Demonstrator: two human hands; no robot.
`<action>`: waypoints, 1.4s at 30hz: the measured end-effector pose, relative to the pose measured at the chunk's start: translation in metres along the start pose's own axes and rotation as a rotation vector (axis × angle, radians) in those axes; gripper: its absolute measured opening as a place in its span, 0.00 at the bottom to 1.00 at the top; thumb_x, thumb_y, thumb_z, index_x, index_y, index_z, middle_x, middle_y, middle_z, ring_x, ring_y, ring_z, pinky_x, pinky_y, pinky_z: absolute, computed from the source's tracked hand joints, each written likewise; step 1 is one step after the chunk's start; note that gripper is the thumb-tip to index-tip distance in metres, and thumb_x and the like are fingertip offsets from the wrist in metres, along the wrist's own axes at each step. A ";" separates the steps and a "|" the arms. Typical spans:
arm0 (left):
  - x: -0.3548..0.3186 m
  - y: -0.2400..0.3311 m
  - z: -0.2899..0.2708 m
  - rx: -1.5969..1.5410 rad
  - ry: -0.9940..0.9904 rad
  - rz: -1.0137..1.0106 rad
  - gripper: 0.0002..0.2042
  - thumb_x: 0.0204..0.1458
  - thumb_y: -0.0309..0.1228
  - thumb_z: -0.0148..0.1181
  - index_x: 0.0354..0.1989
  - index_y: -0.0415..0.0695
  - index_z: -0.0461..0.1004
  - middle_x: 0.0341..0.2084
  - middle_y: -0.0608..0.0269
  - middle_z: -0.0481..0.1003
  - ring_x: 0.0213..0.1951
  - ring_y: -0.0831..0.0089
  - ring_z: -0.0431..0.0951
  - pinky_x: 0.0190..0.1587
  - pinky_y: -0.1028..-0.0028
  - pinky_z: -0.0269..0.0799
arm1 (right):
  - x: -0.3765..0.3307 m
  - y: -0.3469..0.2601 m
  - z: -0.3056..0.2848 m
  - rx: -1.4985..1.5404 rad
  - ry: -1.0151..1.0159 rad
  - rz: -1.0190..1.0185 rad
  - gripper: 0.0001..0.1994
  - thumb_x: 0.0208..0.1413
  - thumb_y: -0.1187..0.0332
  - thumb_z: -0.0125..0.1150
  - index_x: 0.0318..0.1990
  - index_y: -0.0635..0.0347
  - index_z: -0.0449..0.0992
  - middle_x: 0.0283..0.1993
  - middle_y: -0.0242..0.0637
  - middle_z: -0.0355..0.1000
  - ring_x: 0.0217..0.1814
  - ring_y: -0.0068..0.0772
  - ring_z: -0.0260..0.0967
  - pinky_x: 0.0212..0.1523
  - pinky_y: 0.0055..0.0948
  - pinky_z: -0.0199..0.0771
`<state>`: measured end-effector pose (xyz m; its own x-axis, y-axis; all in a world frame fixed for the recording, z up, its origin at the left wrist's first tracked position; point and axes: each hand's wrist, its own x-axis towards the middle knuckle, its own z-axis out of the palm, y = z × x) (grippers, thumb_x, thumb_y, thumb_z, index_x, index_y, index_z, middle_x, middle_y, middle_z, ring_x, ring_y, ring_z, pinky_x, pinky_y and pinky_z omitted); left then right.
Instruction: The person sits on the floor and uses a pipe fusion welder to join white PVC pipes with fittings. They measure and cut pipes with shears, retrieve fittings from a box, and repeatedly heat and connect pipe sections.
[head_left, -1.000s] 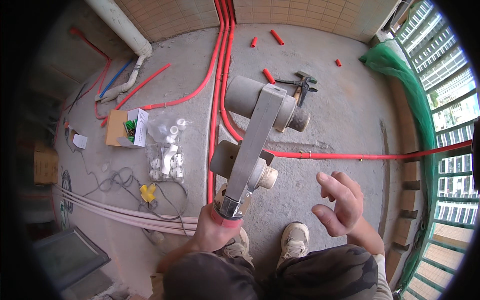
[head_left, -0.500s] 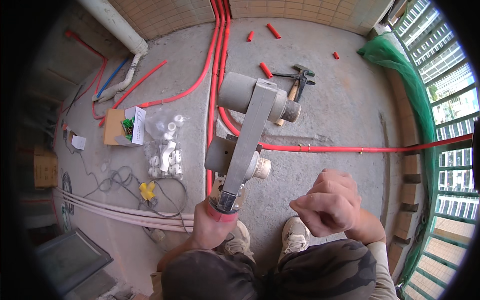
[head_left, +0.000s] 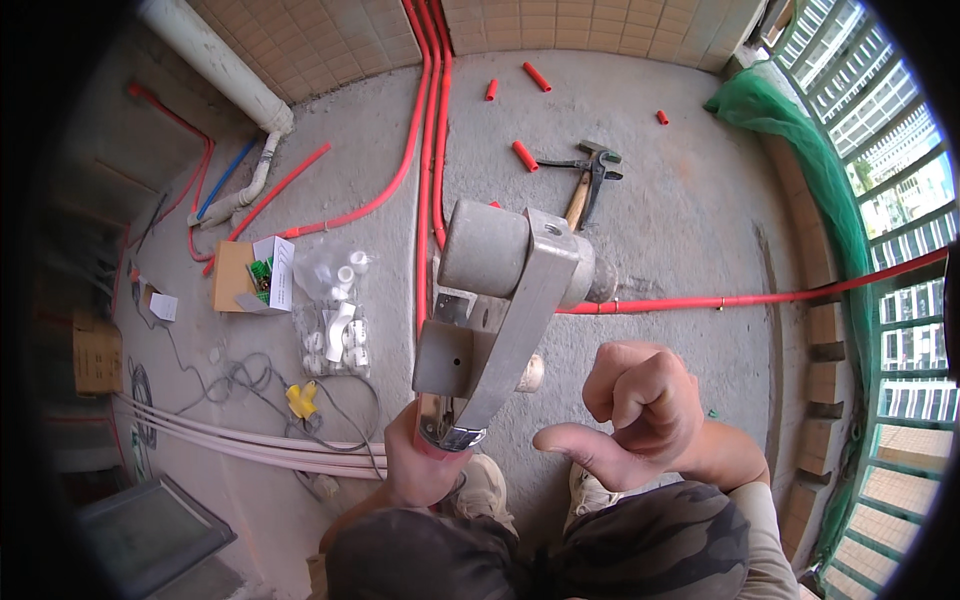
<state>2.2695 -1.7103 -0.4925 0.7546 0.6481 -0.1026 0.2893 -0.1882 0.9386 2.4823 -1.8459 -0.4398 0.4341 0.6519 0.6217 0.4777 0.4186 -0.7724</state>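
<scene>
My left hand (head_left: 412, 462) is wrapped round the red handle of a pipe fusion welder (head_left: 520, 320). Its flat grey metal plate stands out from the handle, with large cylindrical heating sockets along both sides. To the right of the welder, my right hand (head_left: 640, 410) hangs in the air with its fingers curled and its thumb stretched away from them. Nothing shows between that thumb and the fingers, and the hand is apart from the tool. Beyond the welder, a hammer (head_left: 578, 200) lies with black-handled pliers or cutters (head_left: 598, 172) on the concrete.
Red pipes (head_left: 425, 170) run along the floor, one crossing right. Short red pipe pieces (head_left: 524, 156) lie beyond. At left are an open carton (head_left: 235, 275), bagged white fittings (head_left: 345, 340), a yellow plug splitter (head_left: 302, 400) with cable and long pale pipes (head_left: 240, 440). Green netting (head_left: 800, 130) hangs right.
The welder has tilted, its far end coming nearer and a little right. My right thumb has stretched out away from the curled fingers, and that hand has shifted slightly left.
</scene>
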 end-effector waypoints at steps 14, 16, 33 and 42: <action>-0.006 -0.007 -0.001 -0.110 -0.125 -0.085 0.16 0.43 0.18 0.68 0.42 0.36 0.75 0.32 0.61 0.79 0.35 0.76 0.79 0.39 0.71 0.74 | -0.005 0.022 0.001 -0.192 0.044 -0.120 0.13 0.52 0.75 0.73 0.31 0.58 0.70 0.20 0.25 0.63 0.19 0.12 0.55 0.17 0.20 0.50; -0.006 -0.003 -0.008 -0.119 -0.245 -0.070 0.15 0.42 0.18 0.67 0.41 0.36 0.75 0.30 0.63 0.78 0.33 0.76 0.78 0.37 0.71 0.73 | -0.008 0.021 0.002 -0.174 0.073 -0.005 0.14 0.52 0.74 0.74 0.31 0.59 0.69 0.20 0.27 0.67 0.18 0.11 0.56 0.16 0.20 0.51; -0.010 -0.013 -0.001 -0.329 -0.409 -0.220 0.05 0.39 0.19 0.63 0.24 0.38 0.72 0.22 0.61 0.73 0.27 0.69 0.74 0.32 0.70 0.67 | 0.004 0.013 -0.009 -0.022 0.032 0.110 0.25 0.45 0.67 0.82 0.25 0.55 0.60 0.20 0.23 0.58 0.20 0.13 0.51 0.20 0.21 0.47; -0.005 -0.018 0.003 -0.281 -0.421 -0.199 0.09 0.41 0.18 0.64 0.32 0.37 0.75 0.23 0.67 0.75 0.24 0.78 0.73 0.28 0.72 0.69 | -0.002 0.024 -0.014 -0.004 0.119 0.094 0.25 0.47 0.66 0.80 0.23 0.56 0.60 0.17 0.24 0.56 0.20 0.12 0.50 0.18 0.20 0.50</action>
<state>2.2620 -1.7127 -0.5099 0.8887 0.2883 -0.3566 0.3258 0.1502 0.9334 2.5036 -1.8463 -0.4573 0.5644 0.6081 0.5583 0.4337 0.3569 -0.8273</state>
